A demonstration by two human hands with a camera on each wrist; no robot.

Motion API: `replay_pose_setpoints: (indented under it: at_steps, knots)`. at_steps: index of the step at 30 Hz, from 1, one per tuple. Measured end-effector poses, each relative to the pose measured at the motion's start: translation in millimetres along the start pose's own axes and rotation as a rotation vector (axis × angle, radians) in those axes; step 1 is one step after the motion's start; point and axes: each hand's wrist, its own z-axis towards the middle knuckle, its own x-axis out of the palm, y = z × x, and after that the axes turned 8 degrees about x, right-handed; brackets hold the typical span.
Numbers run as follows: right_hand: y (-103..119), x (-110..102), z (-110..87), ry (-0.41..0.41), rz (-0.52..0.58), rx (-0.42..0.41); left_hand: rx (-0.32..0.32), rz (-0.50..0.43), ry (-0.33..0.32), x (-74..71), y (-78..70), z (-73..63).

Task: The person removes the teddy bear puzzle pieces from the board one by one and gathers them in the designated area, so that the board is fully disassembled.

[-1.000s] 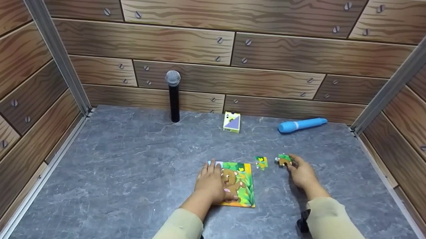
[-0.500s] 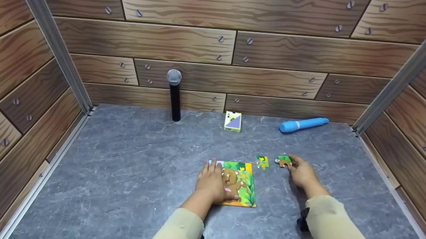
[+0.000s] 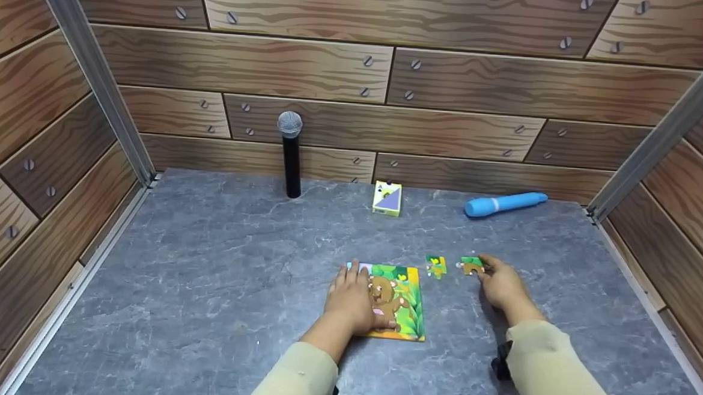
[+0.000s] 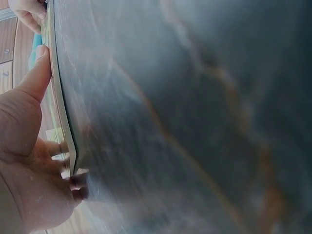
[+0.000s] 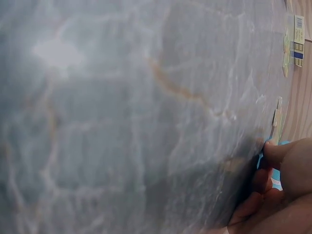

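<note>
A square picture puzzle (image 3: pixel 410 315) showing a brown bear among green leaves lies flat on the grey table. My left hand (image 3: pixel 349 300) rests on its left part with straight fingers, covering some of the picture; the thumb lies along its lower portion. To the upper right of the puzzle is a loose jigsaw piece (image 3: pixel 436 267), yellow and green. Farther right, my right hand (image 3: pixel 504 290) pinches the right edge of a brown-and-green jigsaw piece (image 3: pixel 471 264) at table level. In the right wrist view, the thumb and curled fingers (image 5: pixel 263 195) stay low at the tabletop.
Along the back stand a black microphone (image 3: pixel 292 164), upright with a silver head, and a card box (image 3: pixel 387 199). A blue microphone-shaped object (image 3: pixel 506 205) lies at the back right. Wood-patterned walls (image 3: pixel 334 70) enclose the table (image 3: pixel 216 262) at the back and sides.
The head view has tilted slightly, so the scene sits a little higher and farther right. Both hands and the jigsaw pieces keep nearly the same places on the table.
</note>
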Motion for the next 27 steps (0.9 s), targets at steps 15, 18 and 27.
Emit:
replay_pose_setpoints:
  at_steps: [15, 18, 27]
  knots:
    - [-0.2, -0.6, 0.3, 0.005, -0.01, -0.003, 0.009, -0.002, -0.005, 1.9, 1.0, 0.9]
    - [-1.0, -0.7, 0.4, 0.008, -0.007, 0.002, 0.005, -0.001, 0.007, 1.2, 0.2, 0.3]
    - [0.6, -0.7, 0.1, 0.013, 0.009, 0.009, 0.003, -0.003, -0.005, 2.4, 1.8, 0.0]
